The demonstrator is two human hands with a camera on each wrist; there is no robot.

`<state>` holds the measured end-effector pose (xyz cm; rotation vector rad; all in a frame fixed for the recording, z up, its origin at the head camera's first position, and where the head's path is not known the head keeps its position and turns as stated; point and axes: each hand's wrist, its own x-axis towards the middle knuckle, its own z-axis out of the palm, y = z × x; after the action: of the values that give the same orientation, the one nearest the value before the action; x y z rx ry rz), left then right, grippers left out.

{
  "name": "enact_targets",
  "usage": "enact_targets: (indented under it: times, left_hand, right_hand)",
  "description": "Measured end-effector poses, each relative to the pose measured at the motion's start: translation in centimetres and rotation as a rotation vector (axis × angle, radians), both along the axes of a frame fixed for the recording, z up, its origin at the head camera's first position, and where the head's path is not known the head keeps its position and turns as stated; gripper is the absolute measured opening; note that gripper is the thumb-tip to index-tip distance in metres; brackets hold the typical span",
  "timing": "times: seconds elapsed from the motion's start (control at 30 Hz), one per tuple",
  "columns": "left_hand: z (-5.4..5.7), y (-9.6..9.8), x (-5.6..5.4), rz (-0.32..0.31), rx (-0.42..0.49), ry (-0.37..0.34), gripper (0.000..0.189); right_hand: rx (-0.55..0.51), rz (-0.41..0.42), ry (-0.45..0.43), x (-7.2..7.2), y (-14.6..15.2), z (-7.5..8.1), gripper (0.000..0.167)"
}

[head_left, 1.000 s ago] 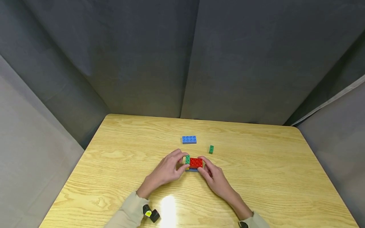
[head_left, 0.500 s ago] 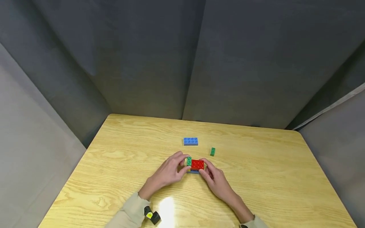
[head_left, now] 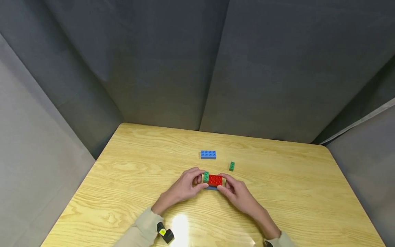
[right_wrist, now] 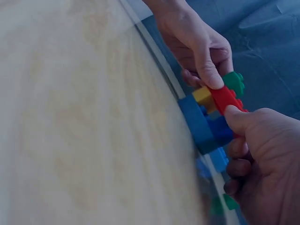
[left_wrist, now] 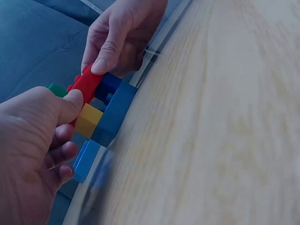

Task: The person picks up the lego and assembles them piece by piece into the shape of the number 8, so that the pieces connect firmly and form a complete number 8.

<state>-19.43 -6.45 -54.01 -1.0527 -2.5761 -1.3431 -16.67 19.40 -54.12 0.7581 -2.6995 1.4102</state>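
A small stack of toy building bricks stands on the table between both hands. At its bottom lies a blue brick (left_wrist: pixel 115 112). A yellow brick (left_wrist: pixel 89 121) and a dark blue brick (right_wrist: pixel 220 131) sit side by side on that. Across them lies a red brick (head_left: pixel 215 180), with a small green brick (head_left: pixel 206 176) on its left end. My left hand (head_left: pixel 186 185) pinches the red brick's left end, thumb on the near side. My right hand (head_left: pixel 242 195) pinches the red brick's right end between thumb and index finger. Whether the red brick is fully pressed down cannot be told.
Behind the stack, a loose blue brick (head_left: pixel 208 155) lies on the wooden table (head_left: pixel 148 151). To its right is a loose small green brick (head_left: pixel 232 166). Grey curtains (head_left: pixel 160 68) stand beyond the table's far edge.
The head view has shifted slightly, so everything appears a little lower and further right. My left thumb now covers the yellow brick in the head view. Both hands keep their hold.
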Motion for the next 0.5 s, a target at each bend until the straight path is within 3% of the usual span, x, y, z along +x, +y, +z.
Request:
enact_targets:
  times: [0.37, 0.5]
  left_hand:
    - [-0.1, 0.4, 0.2, 0.014, 0.013, -0.015, 0.028]
    - [-0.1, 0.4, 0.3, 0.015, 0.005, -0.02, 0.027]
  right_hand:
    - [0.028, 0.068, -0.128, -1.4, 1.1, 1.7, 0.038]
    - [0.03, 0.074, -0.13, -1.5, 1.3, 1.8, 0.04]
